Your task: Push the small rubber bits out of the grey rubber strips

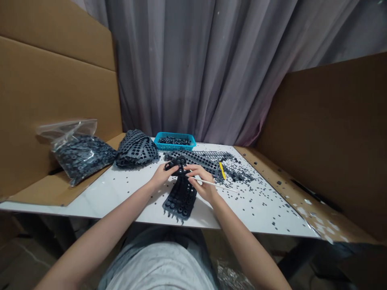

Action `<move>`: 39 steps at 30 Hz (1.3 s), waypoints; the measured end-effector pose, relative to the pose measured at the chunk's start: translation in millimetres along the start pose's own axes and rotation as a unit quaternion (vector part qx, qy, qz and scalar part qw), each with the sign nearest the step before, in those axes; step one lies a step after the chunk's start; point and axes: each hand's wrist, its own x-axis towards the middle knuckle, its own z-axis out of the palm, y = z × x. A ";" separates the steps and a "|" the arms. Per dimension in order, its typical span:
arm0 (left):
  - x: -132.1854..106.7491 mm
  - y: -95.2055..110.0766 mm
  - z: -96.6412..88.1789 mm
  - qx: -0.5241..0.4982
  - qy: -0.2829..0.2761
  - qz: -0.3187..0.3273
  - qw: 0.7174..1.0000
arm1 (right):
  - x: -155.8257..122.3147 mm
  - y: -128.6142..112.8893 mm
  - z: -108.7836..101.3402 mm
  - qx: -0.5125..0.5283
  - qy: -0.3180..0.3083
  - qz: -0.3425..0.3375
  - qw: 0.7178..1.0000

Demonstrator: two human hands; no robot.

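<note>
A black rubber sheet (180,198) studded with small rings lies on the white table (127,193), its near end hanging over the front edge. My left hand (160,175) pinches the far end of this sheet, which is bent upward. My right hand (203,182) is closed round a thin white stick (222,186) that points to the right, with its fingertips touching the same raised end of the sheet.
A blue basket (175,141) of black rings stands at the back. A pile of spent sheets (136,149), a clear bag of rings (80,155), a flat perforated sheet (201,159), a yellow tool (222,170) and scattered black bits (260,197) surround it. Cardboard walls (332,137) flank the table.
</note>
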 end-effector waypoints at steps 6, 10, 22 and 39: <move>-13.4 14.4 2.2 0.016 -0.031 -0.008 0.999 | -5.9 -9.0 -1.7 0.021 0.001 0.022 1.000; -30.0 18.4 4.9 0.033 -0.003 0.005 0.999 | -13.6 -21.8 -3.6 0.046 0.005 0.037 0.998; -79.1 44.1 26.0 0.155 0.106 0.153 0.970 | -24.2 -57.0 -1.4 0.030 0.018 0.054 0.998; -94.6 34.3 19.2 0.052 0.064 0.083 0.993 | -26.9 -68.5 8.0 0.186 0.092 0.142 0.968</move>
